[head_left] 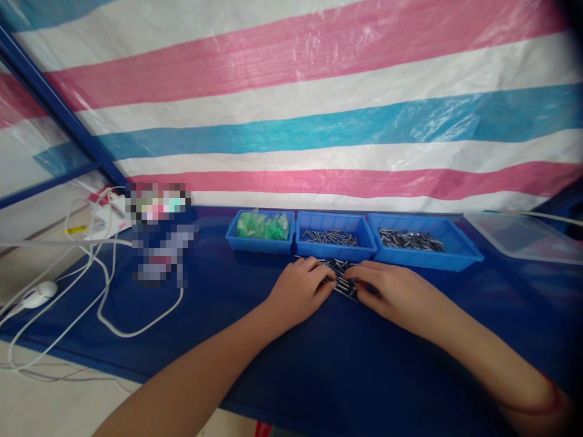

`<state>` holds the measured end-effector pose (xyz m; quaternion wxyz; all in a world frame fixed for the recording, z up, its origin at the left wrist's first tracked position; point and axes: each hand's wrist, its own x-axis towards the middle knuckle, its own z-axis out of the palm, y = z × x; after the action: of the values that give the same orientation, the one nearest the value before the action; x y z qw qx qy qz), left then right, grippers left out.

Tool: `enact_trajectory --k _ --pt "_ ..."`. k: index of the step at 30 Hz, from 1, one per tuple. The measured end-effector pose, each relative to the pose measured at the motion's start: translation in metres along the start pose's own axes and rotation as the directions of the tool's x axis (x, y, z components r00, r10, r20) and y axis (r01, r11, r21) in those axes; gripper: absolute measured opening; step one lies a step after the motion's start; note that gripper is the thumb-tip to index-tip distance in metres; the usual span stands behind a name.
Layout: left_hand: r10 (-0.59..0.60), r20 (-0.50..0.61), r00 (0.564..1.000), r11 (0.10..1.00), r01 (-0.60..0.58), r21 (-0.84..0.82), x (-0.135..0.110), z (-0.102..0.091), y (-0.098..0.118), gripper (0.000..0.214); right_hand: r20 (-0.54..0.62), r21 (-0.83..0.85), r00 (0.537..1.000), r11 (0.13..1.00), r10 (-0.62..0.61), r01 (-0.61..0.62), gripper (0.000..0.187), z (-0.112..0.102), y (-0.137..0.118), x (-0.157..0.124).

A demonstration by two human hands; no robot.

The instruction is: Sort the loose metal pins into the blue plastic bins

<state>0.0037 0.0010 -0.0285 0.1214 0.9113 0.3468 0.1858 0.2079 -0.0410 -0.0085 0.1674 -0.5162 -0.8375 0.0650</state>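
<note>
A pile of thin, dark and silvery nail-like metal pins (340, 274) lies on the blue table just in front of the bins. My left hand (298, 288) is at the pile's left side, fingers bent and closed on some pins with the thumb underneath. From the right, my right hand (396, 292) reaches in, its fingers curled onto pins at the other side. Behind the hands, the middle blue bin (337, 247) holds loose silvery pins. More metal pieces fill the right blue bin (428, 257), and the left blue bin (259, 244) contains green plastic bags (262, 226). How many pins each hand grips is hidden.
White cables (107, 291) loop over the left end of the table (218, 321), near a white plug-like object (40, 294). A clear plastic lid or tray (523, 237) lies at the right. Behind everything hangs a striped sheet (319, 133). Blurred items sit at the back left.
</note>
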Motion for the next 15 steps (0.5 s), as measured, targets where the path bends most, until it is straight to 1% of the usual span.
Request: enact_trajectory --k 4,8,10,13,15 --pt "-0.01 -0.043 0.999 0.994 0.005 -0.108 -0.001 -0.002 0.002 0.031 -0.065 -0.017 0.998 1.0 -0.002 0.0 0.022 -0.003 0.002 -0.001" --pt "-0.021 -0.098 0.995 0.982 0.002 -0.188 0.0 -0.002 0.001 0.043 -0.127 0.004 0.991 0.999 -0.045 0.046 0.019 -0.003 0.0 0.0" --pt "0.006 -0.118 0.993 0.975 -0.032 -0.218 0.001 0.0 0.001 0.04 -0.168 0.039 0.982 0.995 -0.081 0.089 0.017 -0.003 -0.002 0.001" --pt "0.058 -0.131 0.99 0.966 -0.089 -0.244 0.002 0.002 0.0 0.027 -0.23 0.079 0.963 0.984 -0.139 0.161 0.015 -0.004 -0.008 0.001" --pt "0.058 -0.136 0.989 0.957 -0.094 -0.276 0.002 0.003 0.001 0.024 -0.287 0.132 0.949 0.975 -0.134 0.178 0.014 -0.003 -0.013 0.001"
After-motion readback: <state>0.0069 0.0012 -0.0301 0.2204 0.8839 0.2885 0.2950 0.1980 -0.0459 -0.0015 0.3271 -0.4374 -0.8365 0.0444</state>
